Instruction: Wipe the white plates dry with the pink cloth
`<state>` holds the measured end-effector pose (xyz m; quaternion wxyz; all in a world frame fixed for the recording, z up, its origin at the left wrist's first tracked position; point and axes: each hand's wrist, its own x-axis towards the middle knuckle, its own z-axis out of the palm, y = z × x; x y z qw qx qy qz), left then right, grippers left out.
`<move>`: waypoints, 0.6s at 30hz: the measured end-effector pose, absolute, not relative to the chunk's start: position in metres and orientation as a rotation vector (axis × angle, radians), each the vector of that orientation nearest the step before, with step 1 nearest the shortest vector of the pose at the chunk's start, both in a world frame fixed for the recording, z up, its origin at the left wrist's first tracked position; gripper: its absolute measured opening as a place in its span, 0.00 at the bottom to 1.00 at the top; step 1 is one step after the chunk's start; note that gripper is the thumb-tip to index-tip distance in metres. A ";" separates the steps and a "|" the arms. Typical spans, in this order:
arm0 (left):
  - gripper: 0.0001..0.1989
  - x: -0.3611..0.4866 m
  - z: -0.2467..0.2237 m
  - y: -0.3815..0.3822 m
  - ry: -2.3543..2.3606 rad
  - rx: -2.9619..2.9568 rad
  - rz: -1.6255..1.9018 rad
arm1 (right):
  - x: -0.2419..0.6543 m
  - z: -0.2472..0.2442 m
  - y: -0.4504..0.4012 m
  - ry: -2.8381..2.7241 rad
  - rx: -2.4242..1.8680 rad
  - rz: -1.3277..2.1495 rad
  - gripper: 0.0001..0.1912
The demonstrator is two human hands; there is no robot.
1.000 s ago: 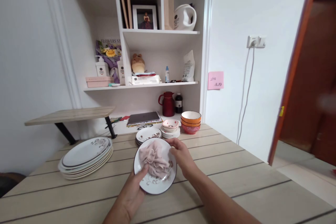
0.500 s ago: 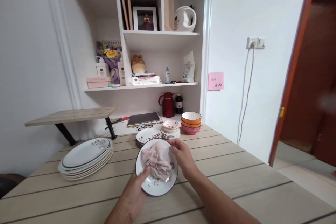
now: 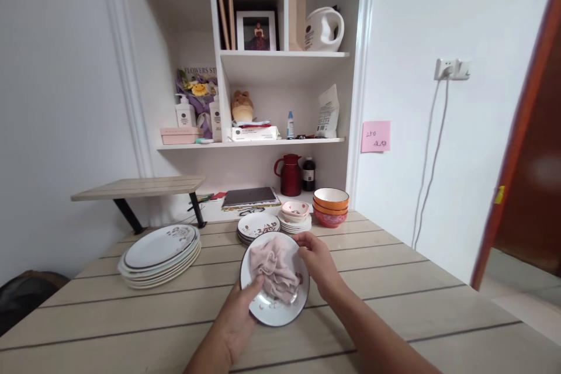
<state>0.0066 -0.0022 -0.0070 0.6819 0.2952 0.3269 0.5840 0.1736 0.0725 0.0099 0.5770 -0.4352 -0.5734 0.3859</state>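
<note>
Along the desk's far edge stand a stack of small plates, little dishes and bowls; large plates fill its left side. Nearer the front edge, the left hand and right hand grip a dark-rimmed plate, the left thumb against the crumpled cloth.

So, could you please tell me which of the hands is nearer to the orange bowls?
Right. The right hand is at the far right rim of the held plate, in front of the orange bowls; the left hand is at the plate's near left side, farther off.
</note>
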 end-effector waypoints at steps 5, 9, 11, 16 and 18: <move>0.30 0.007 -0.011 0.000 0.693 0.617 1.357 | 0.173 0.033 0.045 -1.646 -0.798 0.399 0.23; 0.30 0.005 -0.012 0.001 0.680 0.574 1.412 | 0.165 0.037 0.029 -2.113 -0.629 0.331 0.27; 0.29 0.004 -0.012 0.001 0.699 0.574 1.410 | 0.158 0.030 0.032 -2.255 -0.660 0.213 0.30; 0.26 0.004 -0.012 0.000 0.701 0.629 1.344 | 0.152 0.013 0.048 -2.303 -0.819 0.051 0.28; 0.25 0.003 -0.013 0.000 0.684 0.640 1.306 | 0.154 0.011 0.053 -2.243 -0.915 0.073 0.25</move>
